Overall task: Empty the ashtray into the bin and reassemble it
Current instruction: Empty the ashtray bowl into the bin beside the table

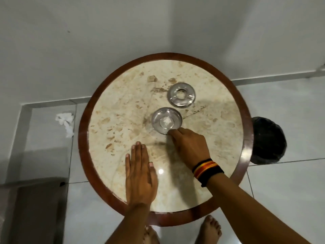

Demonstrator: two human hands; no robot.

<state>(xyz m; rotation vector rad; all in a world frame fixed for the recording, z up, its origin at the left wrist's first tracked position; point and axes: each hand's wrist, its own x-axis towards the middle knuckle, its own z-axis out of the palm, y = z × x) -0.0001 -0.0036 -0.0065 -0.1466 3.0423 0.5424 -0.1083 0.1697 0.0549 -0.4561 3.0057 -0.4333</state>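
Ashtray in two parts on the round marble desk [123, 95]: ring lid [181, 95] lying apart, bowl [166, 120] with pale ash just nearer. Right hand [189, 147] pinching the bowl's near rim, fingers curled. Left hand [139, 175] flat, open, holding nothing. Black-lined bin [269, 140] just right of the desk. Risk: thin rim grip tilting the bowl, spilling ash before the bin.
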